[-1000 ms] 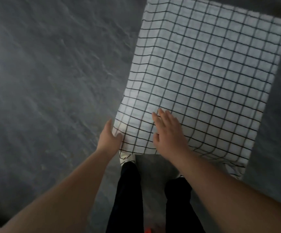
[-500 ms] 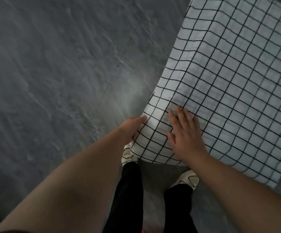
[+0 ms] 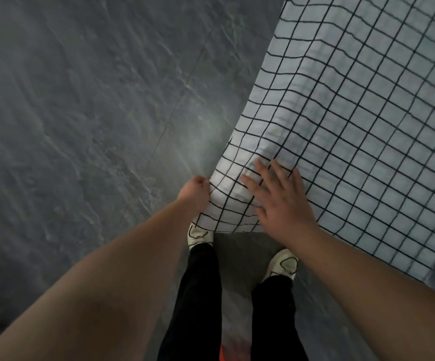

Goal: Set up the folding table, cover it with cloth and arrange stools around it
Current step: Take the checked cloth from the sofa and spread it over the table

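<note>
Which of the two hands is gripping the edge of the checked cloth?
The left hand, closed on the corner edge of the checked cloth. The right hand lies flat and open on top.

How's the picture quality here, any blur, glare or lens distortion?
Head view: dim overall; a pale glare patch on the grey floor; the right hand is motion-blurred, fingers smeared; wide-angle bowing bends the checked cloth grid lines.

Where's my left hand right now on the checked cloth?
In the head view, the left hand grips the checked cloth at its near left corner, left of the flat right hand.
</note>
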